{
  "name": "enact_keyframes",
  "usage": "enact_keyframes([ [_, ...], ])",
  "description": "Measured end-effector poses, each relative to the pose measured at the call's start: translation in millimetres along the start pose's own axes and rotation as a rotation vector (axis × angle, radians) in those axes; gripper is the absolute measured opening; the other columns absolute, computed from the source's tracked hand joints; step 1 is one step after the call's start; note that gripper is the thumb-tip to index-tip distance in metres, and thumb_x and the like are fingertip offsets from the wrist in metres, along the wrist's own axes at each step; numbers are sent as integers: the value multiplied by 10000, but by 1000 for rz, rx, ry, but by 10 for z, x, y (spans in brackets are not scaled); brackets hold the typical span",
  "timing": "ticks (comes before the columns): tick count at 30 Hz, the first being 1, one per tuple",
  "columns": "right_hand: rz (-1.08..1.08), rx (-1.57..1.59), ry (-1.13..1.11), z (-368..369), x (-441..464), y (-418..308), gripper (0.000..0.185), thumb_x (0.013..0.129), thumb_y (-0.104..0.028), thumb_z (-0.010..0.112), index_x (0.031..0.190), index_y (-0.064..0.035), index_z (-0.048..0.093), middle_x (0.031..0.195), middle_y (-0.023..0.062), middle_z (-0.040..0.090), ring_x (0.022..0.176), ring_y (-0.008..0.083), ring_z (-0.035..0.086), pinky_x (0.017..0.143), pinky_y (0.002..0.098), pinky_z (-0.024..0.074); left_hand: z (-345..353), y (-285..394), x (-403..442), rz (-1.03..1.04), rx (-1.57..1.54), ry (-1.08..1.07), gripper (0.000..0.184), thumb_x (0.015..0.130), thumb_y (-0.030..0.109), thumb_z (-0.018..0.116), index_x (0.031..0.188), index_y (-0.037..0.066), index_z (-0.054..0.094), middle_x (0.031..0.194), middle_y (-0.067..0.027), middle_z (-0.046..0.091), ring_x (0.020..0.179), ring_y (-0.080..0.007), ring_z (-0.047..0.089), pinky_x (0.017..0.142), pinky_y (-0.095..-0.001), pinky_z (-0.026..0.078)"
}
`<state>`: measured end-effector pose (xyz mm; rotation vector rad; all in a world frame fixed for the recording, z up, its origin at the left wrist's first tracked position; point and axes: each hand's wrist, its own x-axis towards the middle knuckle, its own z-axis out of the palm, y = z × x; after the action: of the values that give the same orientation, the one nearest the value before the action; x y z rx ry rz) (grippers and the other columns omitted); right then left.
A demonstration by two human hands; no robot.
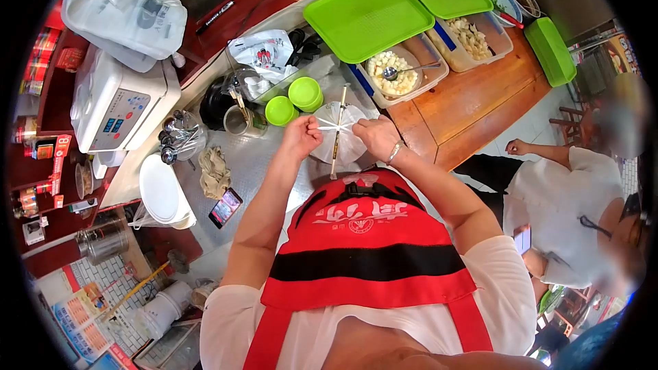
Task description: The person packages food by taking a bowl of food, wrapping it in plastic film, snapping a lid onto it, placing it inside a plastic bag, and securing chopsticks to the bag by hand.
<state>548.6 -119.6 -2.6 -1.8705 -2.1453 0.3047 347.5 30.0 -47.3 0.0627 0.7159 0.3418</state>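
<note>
A round bowl in a thin translucent plastic bag (pixel 351 150) stands at the counter's edge, right in front of the red apron. Across its top lies a long, narrow wrapped stick (pixel 338 138), pointing away from the body. My left hand (pixel 301 137) is at the bag's left side, its fingers pinched on one end of a twisted white strip of the bag. At the right side my right hand (pixel 375 138), with a bracelet at the wrist, pinches the strip's other end. The strip crosses over the stick between both hands.
Green cups (pixel 305 94), a metal cup (pixel 236 120) and a phone (pixel 225 207) are on the counter. Beyond my right hand are tubs of pale cubes (pixel 404 81) with green lids (pixel 370 17). Another person (pixel 562 192) sits at the right, holding a phone.
</note>
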Motion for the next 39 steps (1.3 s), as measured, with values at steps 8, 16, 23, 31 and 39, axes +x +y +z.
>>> enact_keyframes([
  [8, -84, -76, 61, 127, 8, 88, 69, 788, -163, 528, 833, -140, 574, 834, 41, 619, 751, 237, 624, 704, 394, 431, -74, -29, -5, 20, -117, 220, 170, 918, 169, 485, 792, 60, 519, 641, 1, 446, 532, -93, 397, 518, -222, 359],
  [16, -37, -108, 34, -157, 273, -58, 70, 796, -156, 527, 782, -144, 594, 797, 36, 615, 760, 229, 635, 723, 378, 437, 400, -29, -258, 453, 1762, 141, 329, 879, 303, 609, 661, 58, 575, 589, 26, 503, 551, -107, 466, 527, -280, 364],
  [23, -62, -142, 32, 11, 220, 216, 63, 759, -145, 532, 776, -149, 593, 813, 30, 601, 817, 216, 606, 736, 367, 427, -37, 37, -67, 439, 1592, 107, 317, 865, 291, 615, 655, 56, 581, 606, 33, 515, 571, -78, 448, 533, -256, 334],
  [31, -109, -131, 72, 102, 36, 277, 39, 759, -153, 538, 785, -144, 566, 815, 10, 578, 810, 223, 552, 728, 369, 407, -287, 41, 36, 156, 823, 90, 253, 885, 267, 597, 678, 139, 526, 598, 76, 412, 525, -49, 353, 505, -228, 288],
  [39, -13, -91, -55, 22, 159, 99, 58, 797, -176, 539, 816, -139, 578, 796, 46, 626, 745, 249, 632, 689, 394, 446, 277, 48, -169, 168, 1180, 183, 315, 880, 341, 616, 668, 115, 561, 589, 71, 415, 520, -58, 351, 491, -232, 279],
])
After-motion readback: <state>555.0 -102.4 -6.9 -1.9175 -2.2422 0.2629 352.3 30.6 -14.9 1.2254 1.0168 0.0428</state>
